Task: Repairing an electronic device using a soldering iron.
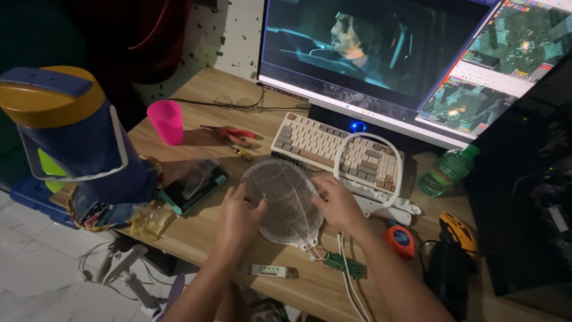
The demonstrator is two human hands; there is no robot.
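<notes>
– How are the hands set on that round mesh disc [286, 200]?

– One on each side. The left hand [238, 217] curls its fingers over the disc's left rim, thumb on top; the right hand [338, 206] pinches the right rim. It looks tilted up off the wooden desk [202, 235] — likely to keep the thin wires [347, 280] at its lower edge slack, since they run to a small green circuit board [345, 264] just below the right hand.

– And the white oval frame [368, 170]?

– Beyond the right hand, leaning on the keyboard [322, 146], out of the way.

– Any packages?

– A crumpled yellowish plastic wrapper [149, 222] left of the left hand, a small white-and-green rectangular piece [268, 271] near the wrist, and a green bottle [445, 172] far right.
</notes>
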